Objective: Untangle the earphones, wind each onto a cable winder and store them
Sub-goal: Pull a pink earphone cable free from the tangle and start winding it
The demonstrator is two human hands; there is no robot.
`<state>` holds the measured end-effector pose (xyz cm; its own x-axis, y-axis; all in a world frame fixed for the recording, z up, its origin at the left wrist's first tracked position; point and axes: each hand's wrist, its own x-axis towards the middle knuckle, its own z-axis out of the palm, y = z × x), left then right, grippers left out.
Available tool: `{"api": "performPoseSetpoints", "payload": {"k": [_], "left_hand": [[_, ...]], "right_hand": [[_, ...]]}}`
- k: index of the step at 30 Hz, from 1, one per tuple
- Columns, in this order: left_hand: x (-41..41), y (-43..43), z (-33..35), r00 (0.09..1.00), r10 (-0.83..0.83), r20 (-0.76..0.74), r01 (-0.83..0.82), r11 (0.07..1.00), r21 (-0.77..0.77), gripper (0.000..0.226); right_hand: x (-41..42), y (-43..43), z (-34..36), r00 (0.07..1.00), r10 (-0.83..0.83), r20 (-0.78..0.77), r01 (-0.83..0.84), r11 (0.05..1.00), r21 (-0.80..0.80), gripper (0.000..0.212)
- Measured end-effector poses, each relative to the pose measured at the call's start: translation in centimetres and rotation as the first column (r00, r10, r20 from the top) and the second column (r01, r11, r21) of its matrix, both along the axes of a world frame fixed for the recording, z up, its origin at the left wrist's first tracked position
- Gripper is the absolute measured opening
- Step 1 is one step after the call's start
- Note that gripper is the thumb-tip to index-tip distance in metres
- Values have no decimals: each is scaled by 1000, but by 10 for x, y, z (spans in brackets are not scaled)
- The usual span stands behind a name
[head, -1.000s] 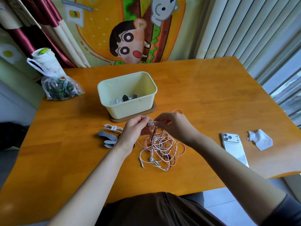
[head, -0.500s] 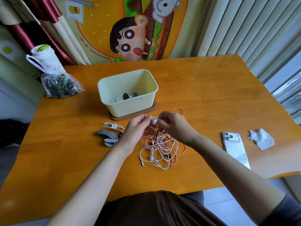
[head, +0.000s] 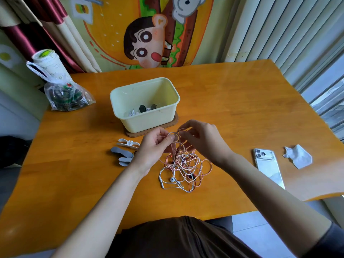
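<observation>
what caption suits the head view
Untangling: left hand and right hand pinch loops of tangled earphones on a table near a box.

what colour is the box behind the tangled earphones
Pale cream-yellow; the box shows best in the head view.

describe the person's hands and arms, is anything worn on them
Both the left hand and right hand are bare: no gloves, rings or watch show. The left arm is uncovered as far as it shows; the right arm has a dark grey sleeve at the lower right corner.
</observation>
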<state>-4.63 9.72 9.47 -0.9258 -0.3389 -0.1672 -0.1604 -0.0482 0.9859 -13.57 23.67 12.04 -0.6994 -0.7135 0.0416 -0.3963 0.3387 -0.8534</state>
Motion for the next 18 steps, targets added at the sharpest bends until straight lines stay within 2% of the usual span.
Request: {"api": "performPoseSetpoints", "payload": {"k": [3,9,13,18], "left_hand": [[0,0,1,1000,-21,3,22,998,-56,6],[1,0,-1,998,-57,39,57,998,0,5],[-1,2,-1,998,-28,47,27,999,19,9],[-5,4,-4,996,53,66,-50,998,-45,21]], "right_hand": [[1,1,-1,999,13,-42,-13,1000,4,20],[1,1,-3,980,2,-201,11,998,61,13],[1,0,-8,939,-5,-344,46,993,111,13],[6,-4,-11,917,-72,-392,116,989,88,9]]}}
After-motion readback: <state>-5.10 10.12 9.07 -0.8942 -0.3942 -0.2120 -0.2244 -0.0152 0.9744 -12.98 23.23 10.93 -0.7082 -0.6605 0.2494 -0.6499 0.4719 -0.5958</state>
